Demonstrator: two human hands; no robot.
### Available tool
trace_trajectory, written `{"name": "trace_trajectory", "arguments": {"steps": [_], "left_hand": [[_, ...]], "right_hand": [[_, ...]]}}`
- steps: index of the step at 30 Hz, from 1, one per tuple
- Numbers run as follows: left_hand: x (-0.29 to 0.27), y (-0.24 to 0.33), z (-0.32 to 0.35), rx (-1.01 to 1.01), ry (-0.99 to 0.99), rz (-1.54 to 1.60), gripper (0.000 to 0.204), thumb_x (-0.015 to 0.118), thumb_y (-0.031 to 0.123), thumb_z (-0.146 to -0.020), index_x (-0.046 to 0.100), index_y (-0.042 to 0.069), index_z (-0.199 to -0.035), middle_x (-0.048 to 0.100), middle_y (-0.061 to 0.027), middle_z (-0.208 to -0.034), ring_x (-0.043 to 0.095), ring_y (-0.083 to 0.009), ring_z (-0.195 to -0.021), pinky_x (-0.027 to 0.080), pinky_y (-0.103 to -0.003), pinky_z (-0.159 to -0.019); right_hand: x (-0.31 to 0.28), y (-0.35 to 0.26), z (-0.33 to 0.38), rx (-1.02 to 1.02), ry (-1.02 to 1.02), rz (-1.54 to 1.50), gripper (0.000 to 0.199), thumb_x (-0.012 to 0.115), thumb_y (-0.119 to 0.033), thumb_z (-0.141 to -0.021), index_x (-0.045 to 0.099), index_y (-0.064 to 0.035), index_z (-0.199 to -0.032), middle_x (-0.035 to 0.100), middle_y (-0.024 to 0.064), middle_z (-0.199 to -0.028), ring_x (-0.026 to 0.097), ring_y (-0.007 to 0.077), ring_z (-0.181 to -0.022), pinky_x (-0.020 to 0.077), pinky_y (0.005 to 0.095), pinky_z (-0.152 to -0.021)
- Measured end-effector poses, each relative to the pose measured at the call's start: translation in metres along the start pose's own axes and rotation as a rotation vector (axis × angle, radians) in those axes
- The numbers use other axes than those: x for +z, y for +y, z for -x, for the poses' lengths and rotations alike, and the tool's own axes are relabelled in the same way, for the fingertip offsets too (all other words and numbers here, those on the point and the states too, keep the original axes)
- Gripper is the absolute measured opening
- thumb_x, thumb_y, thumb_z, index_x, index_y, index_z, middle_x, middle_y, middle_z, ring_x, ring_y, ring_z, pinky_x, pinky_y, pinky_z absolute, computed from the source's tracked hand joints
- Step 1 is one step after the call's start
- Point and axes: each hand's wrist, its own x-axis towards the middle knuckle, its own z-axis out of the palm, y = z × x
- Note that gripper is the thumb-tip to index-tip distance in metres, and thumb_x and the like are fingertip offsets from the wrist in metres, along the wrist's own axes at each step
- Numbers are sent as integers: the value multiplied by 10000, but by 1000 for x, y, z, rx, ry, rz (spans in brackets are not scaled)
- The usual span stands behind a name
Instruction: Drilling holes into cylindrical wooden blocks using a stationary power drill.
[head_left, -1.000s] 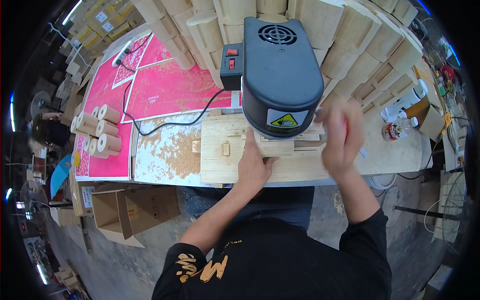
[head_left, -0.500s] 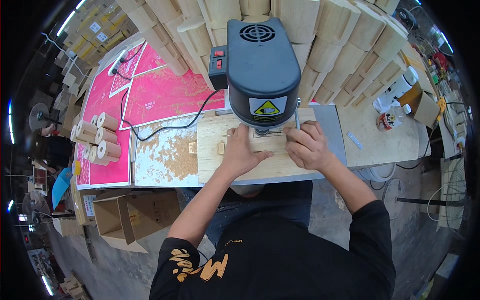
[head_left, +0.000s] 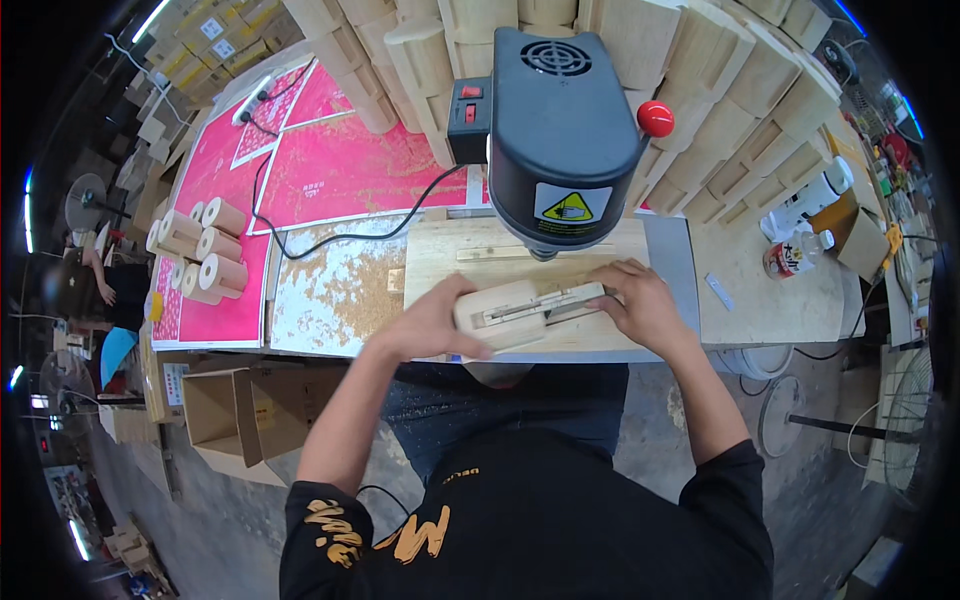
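A pale wooden piece with a long slot along its upper face is held at a slant, above the wooden board at the front of the bench. My left hand wraps its wider left end, thumb along the near side. At the narrower right end, the fingers of my right hand are closed on it. The black drill press stands just beyond, its chuck over the board and apart from the piece. Some of my right fingertips are hidden.
Tall stacks of wooden blocks rise behind the press. On the left, drilled wooden cylinders sit on pink sheeting, and a black cable crosses sawdust. A bottle stands at right; a cardboard box lies below.
The wooden piece has come out from under the chuck toward me, tilted between both hands. My right hand has left the press's lever, and the red knob now shows raised at right.
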Motion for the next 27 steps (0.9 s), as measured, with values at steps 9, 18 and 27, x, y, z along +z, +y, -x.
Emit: {"name": "trace_trajectory", "arguments": {"steps": [9,18,27], "left_hand": [[3,6,38,237,336,-560,717,809,85,-724,428,46,-1330,417,-306,-1472,568,-505,-1189,527,-500,-942],[63,-20,3,421,504,-448,1054,807,74,-776,127,14,-1578,218,-337,-1589,501,-510,-1293,492,-483,-1026],[82,4,-41,150,610,-71,1160,858,150,-737,69,-100,-1550,510,-359,-1331,555,-487,-1191,489,-463,-968]], "right_hand": [[-5,-2,14,216,138,-145,304,743,-43,-821,675,-33,-1117,652,152,-960,634,350,-788,499,412,-704],[7,-2,-2,276,185,-223,344,778,-22,-801,672,-21,-1128,677,131,-1028,658,297,-790,538,361,-720],[55,4,-3,449,382,-518,580,783,-32,-814,581,-46,-1358,632,254,-1285,657,347,-1140,520,371,-959]]}}
